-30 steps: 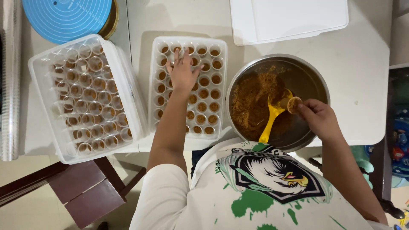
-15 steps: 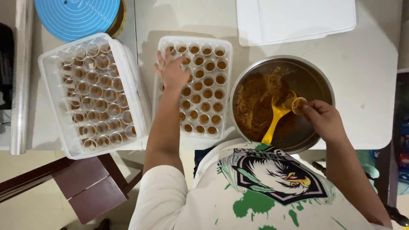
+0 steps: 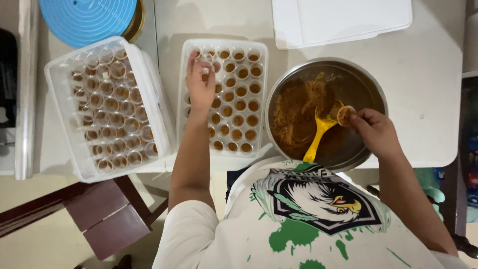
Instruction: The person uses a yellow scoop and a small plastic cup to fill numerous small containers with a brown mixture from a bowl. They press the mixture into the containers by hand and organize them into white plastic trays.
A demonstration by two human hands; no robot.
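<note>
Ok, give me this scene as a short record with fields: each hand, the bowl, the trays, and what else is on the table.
left hand: resting on the cups in the middle tray, fingers spread
right hand: pinching a small filled cup over the metal bowl
bowl contents: brown mixture, yellow spoon leaning inside
left tray: clear box of small cups, tilted
also on table: blue round lid, white flat lid

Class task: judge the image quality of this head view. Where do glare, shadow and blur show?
Head view: soft, even light; a faint sheen on the metal bowl rim; a shadow beside the cup tray; left hand and right hand sharp, edges slightly bowed.
</note>
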